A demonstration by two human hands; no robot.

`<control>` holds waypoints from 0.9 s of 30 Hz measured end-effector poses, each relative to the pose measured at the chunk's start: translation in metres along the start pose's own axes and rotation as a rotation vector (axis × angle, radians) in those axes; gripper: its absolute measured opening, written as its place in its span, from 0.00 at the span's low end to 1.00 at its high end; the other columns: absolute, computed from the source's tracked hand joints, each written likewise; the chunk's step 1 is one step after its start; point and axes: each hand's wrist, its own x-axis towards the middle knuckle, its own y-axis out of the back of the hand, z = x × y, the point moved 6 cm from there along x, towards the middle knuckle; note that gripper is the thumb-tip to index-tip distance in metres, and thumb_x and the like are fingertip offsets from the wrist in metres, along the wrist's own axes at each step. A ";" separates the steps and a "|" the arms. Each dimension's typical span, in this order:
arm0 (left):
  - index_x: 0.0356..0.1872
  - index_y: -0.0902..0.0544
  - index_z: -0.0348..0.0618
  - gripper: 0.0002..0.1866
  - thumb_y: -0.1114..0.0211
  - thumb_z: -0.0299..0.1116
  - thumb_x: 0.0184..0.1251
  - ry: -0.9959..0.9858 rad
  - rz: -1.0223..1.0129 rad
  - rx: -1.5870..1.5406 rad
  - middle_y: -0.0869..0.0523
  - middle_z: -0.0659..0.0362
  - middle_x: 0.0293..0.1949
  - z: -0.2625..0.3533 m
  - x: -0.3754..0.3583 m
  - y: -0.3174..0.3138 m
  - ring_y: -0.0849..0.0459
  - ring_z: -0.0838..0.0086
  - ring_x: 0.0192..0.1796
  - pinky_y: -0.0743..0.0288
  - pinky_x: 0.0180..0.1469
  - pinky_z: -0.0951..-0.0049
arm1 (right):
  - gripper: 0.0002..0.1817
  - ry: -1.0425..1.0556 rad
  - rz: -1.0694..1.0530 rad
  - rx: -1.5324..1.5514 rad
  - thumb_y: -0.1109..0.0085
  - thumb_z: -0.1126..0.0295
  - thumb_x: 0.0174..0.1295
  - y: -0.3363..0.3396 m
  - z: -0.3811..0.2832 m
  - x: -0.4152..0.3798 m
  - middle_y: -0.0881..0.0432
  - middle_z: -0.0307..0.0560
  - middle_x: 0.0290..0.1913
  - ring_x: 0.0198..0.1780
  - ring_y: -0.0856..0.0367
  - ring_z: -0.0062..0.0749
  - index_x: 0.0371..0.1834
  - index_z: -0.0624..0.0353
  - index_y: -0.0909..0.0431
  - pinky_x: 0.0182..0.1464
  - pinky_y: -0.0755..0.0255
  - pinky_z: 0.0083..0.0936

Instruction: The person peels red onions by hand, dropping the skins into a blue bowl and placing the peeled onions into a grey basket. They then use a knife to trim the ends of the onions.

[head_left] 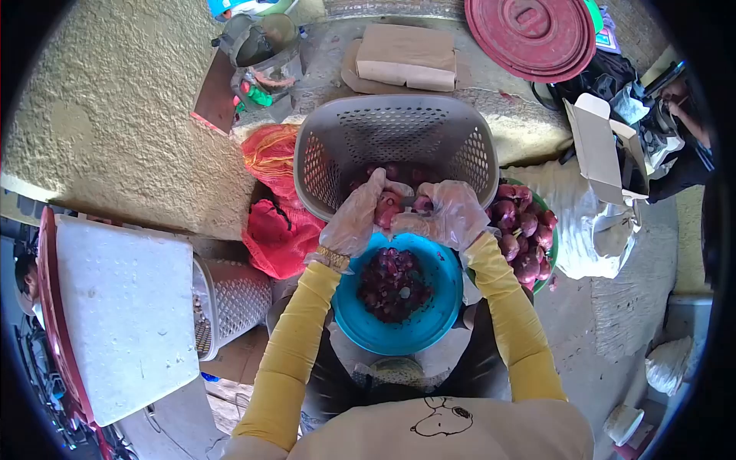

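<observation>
Blue basin (pixel 449 295) nearest, w/ dark red scraps (pixel 395 284), ~6 o'c of hands. L hand (pixel 359 215) grips red onion (pixel 388 208) near basin's far rim; R hand (pixel 454 213) adjacent, fingers bent, can't tell if holding. Step: prob. peeling; next move likely needs firm L grip. Gray basket (pixel 395 146) rim tight at 12 o'c, green tub (pixel 553 253) ~3; most room over basin.

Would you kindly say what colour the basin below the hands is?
The basin is bright blue, clearest in the head view.
</observation>
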 end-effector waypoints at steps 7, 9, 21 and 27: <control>0.57 0.16 0.39 0.35 0.56 0.64 0.85 -0.029 -0.033 -0.033 0.11 0.58 0.46 0.000 0.000 -0.005 0.18 0.79 0.37 0.22 0.37 0.75 | 0.32 -0.054 -0.028 0.121 0.25 0.35 0.52 0.003 -0.003 0.001 0.18 0.56 0.25 0.33 0.16 0.58 0.32 0.57 0.14 0.39 0.25 0.47; 0.57 0.17 0.39 0.36 0.56 0.65 0.85 -0.040 -0.029 -0.046 0.11 0.58 0.45 0.002 -0.001 -0.006 0.18 0.79 0.37 0.22 0.37 0.74 | 0.32 -0.042 -0.013 0.143 0.25 0.35 0.53 0.005 -0.004 0.002 0.18 0.56 0.25 0.32 0.17 0.58 0.32 0.58 0.14 0.39 0.25 0.47; 0.58 0.18 0.37 0.37 0.57 0.65 0.85 -0.068 -0.044 0.078 0.12 0.58 0.44 0.007 -0.003 -0.009 0.18 0.78 0.35 0.21 0.37 0.74 | 0.34 -0.130 -0.117 0.348 0.33 0.33 0.63 -0.001 -0.005 0.000 0.18 0.65 0.28 0.36 0.17 0.64 0.39 0.61 0.10 0.43 0.24 0.49; 0.56 0.17 0.39 0.36 0.56 0.65 0.85 -0.043 -0.069 0.014 0.11 0.59 0.43 0.010 -0.005 -0.012 0.18 0.78 0.34 0.22 0.37 0.75 | 0.33 -0.133 -0.124 0.405 0.34 0.35 0.65 -0.020 0.012 -0.002 0.19 0.66 0.26 0.36 0.17 0.65 0.39 0.60 0.10 0.42 0.25 0.48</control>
